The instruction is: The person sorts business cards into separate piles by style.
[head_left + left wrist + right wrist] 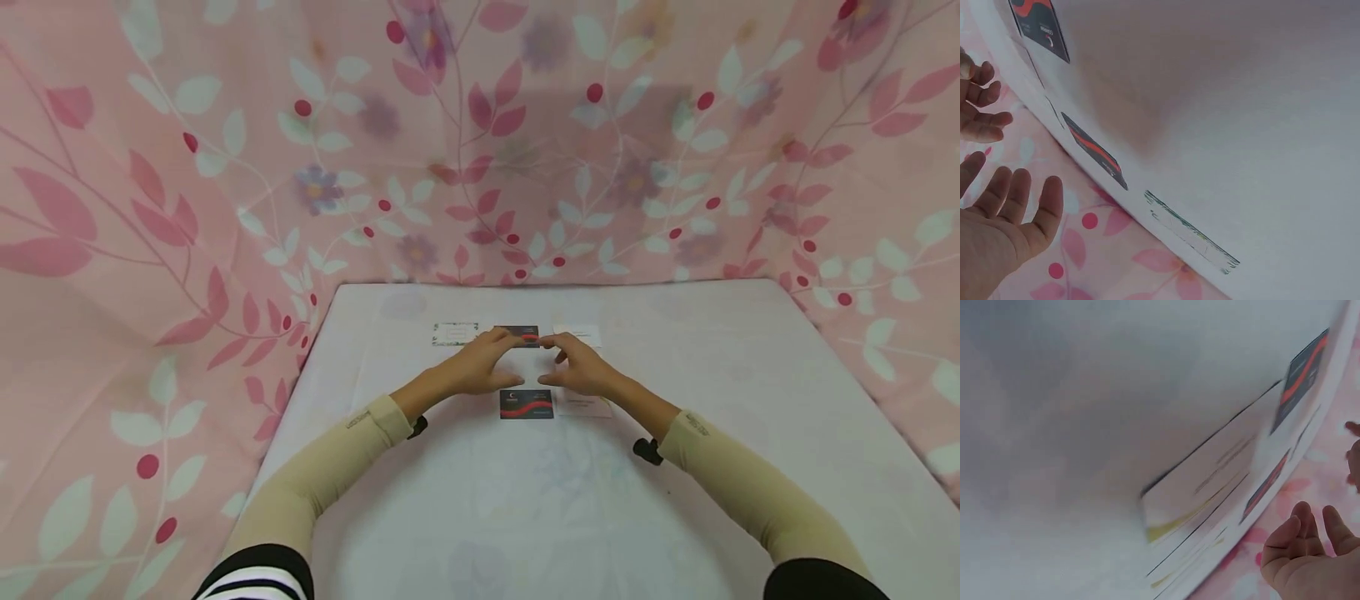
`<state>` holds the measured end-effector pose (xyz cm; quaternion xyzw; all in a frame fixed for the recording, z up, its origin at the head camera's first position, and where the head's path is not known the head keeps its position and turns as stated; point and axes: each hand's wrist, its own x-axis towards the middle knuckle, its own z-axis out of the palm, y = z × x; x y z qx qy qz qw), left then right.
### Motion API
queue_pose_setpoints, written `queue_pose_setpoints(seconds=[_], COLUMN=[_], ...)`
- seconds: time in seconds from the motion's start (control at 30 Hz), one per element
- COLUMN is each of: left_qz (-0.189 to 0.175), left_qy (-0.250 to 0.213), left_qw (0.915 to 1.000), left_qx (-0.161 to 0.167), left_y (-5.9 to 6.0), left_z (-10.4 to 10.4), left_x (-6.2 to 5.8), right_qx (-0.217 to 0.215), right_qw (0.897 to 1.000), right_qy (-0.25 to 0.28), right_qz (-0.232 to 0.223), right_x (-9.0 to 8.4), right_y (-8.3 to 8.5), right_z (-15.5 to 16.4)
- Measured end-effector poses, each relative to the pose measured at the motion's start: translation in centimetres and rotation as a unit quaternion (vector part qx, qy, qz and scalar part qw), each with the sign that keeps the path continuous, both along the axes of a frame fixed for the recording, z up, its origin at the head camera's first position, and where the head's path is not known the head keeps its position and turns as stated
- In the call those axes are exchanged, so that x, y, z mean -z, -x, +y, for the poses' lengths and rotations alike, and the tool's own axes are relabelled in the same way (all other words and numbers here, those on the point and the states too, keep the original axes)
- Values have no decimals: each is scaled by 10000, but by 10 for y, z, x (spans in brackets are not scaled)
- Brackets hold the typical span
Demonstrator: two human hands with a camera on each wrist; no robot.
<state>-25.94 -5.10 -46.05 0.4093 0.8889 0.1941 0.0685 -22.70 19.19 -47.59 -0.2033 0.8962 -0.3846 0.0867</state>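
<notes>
Two bare hands above a desk (480, 500) spread with white cloth. We count five cards lying flat in two rows near its far side. In the back row, from left to right, we find a leaf-bordered card (455, 334), a dark card with a red wave (527, 332) and a white card (589, 333); in the front row, a second dark card (527, 405) and, just beside it on the right, a pale card (585, 407).

The left grip (480, 365) is spread wide, thumb well apart from the loosely bent fingers, and holds nothing; in the head view its fingers overlap part of the back dark card. The right grip (583, 368) mirrors it, likewise parted and holding nothing, its fingertips facing those of the left across a narrow gap. In both wrist views we see the fingers raised apart from the cards.

Beige sleeves (330, 467) cover the forearms, and a pink floral curtain (480, 167) hangs behind the desk and along its sides.
</notes>
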Motion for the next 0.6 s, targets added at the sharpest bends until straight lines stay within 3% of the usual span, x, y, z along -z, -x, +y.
queue_pose_setpoints(seconds=[0.17, 0.33, 0.6], left_qz=[111, 56, -135], left_qy=[84, 640, 927], left_qw=[9999, 9979, 9956], left_qx=[-14, 34, -50], left_y=[-11, -23, -25], left_z=[-5, -5, -5], left_x=[4, 7, 14], right_qx=[-214, -307, -202], right_qw=[9997, 9989, 9991], right_qy=[73, -215, -384], right_qz=[98, 266, -35], right_x=[-4, 1, 4], right_y=[-15, -22, -20], right_z=[-8, -12, -12])
